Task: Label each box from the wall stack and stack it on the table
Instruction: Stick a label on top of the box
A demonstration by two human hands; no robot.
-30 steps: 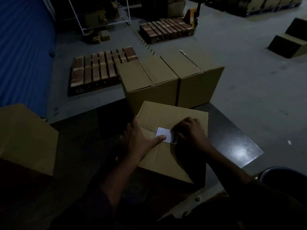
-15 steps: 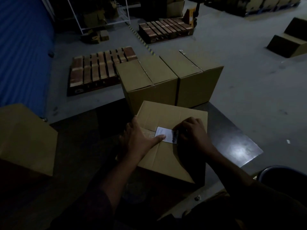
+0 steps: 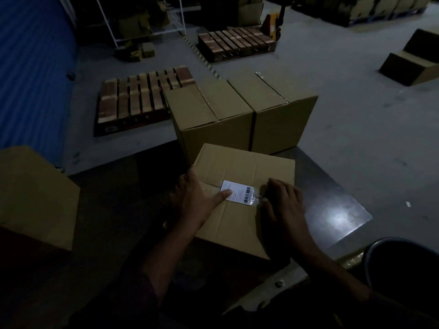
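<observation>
A cardboard box [image 3: 240,200] lies on the dark table [image 3: 332,210], near its right edge, with a white barcode label [image 3: 238,195] set on the taped centre seam of its top. The left hand [image 3: 197,198] rests flat on the left part of the box top, fingers straight, one fingertip pressing the label's left end. The right hand [image 3: 283,205] lies open and flat just beside the label's right end, on a patch of clear tape, holding nothing. The label's long axis runs left to right along the seam, so it sits between the two hands, and the left is the one touching it. Two taller sealed boxes [image 3: 240,115] stand side by side at the table's far edge, directly behind this box; judging by that, the labelled box goes next towards them
</observation>
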